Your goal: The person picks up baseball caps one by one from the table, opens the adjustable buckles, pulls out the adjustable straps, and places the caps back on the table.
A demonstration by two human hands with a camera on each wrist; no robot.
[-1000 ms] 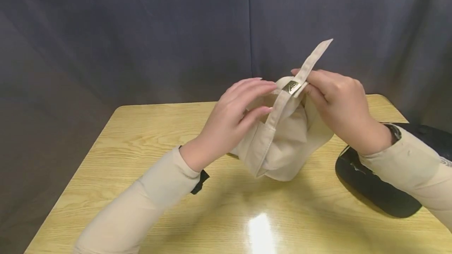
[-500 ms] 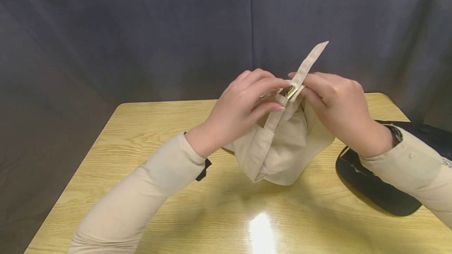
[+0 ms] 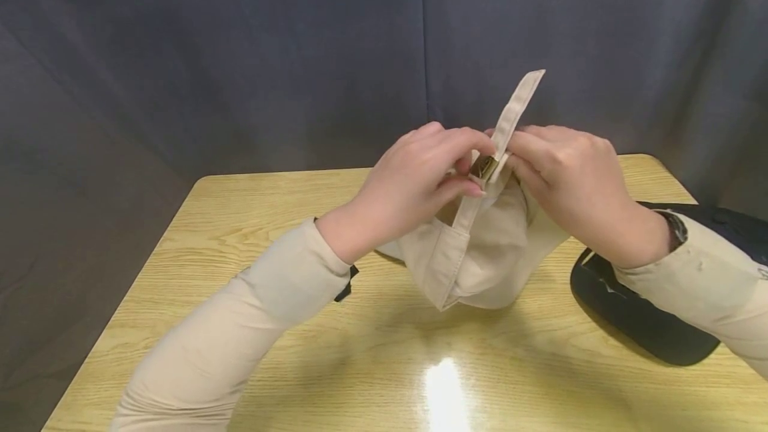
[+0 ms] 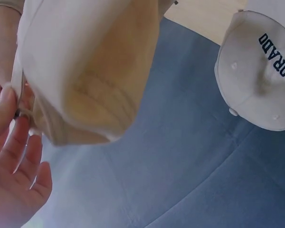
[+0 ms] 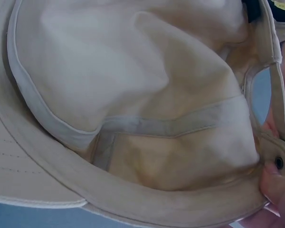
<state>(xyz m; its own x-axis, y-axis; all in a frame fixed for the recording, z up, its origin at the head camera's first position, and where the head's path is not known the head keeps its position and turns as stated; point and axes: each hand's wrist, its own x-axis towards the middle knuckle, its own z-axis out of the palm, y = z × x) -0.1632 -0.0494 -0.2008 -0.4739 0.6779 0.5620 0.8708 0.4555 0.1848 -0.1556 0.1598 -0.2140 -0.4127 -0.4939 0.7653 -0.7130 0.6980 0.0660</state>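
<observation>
Dark blue-grey cloth (image 3: 240, 65) hangs behind a yellowish wooden desk (image 3: 300, 379). Above the desk, between the person's two hands, is a beige cap (image 3: 495, 259), its inner lining facing the right wrist camera. The left hand (image 3: 420, 169) pinches the cap's strap (image 3: 517, 112) at the metal buckle (image 3: 485, 167), the strap's loose end pointing up. The right hand (image 3: 570, 182) grips the cap's edge just beside the buckle. A black cap (image 3: 648, 319) lies under the right forearm; the left wrist view also shows a pale cap with dark lettering (image 4: 249, 71).
</observation>
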